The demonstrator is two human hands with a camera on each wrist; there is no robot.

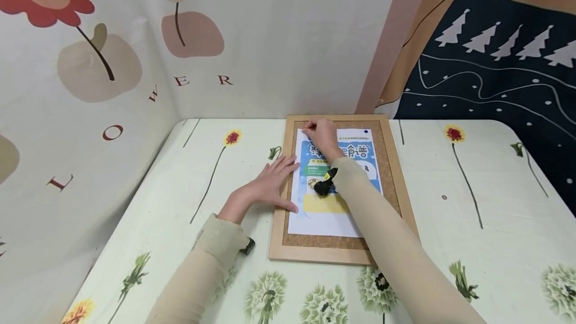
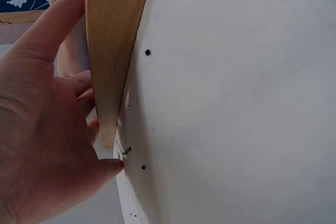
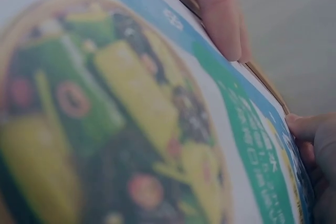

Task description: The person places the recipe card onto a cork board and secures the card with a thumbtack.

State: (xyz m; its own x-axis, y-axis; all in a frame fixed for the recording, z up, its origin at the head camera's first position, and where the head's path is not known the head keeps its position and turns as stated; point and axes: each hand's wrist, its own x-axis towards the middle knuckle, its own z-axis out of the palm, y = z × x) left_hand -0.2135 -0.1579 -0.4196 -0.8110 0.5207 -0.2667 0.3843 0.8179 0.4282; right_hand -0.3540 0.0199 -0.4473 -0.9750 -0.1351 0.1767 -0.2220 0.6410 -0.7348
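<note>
A printed poster (image 1: 330, 224) with a blue heading and food pictures lies on a wood-framed cork board (image 1: 391, 179). My left hand (image 1: 272, 184) spreads over the board's left edge, its fingertips on the poster's margin. Beside the wooden edge (image 2: 113, 40), the same hand (image 2: 47, 108) shows in the left wrist view. At the poster's upper left corner, my right hand (image 1: 325, 139) has its fingertips brought together; what they pinch is hidden. A dark blue pushpin (image 1: 366, 131) sits in the upper right corner. The right wrist view shows the pinching right hand (image 3: 317, 142) beyond a food picture (image 3: 115, 108).
The board rests on a table with a flower-patterned cloth (image 1: 216, 259). Behind it hangs a pale curtain (image 1: 279, 39) with lettering and flowers. A dark cloth (image 1: 495, 74) with white trees hangs at the right. A wrist camera (image 1: 325, 184) sits above the poster.
</note>
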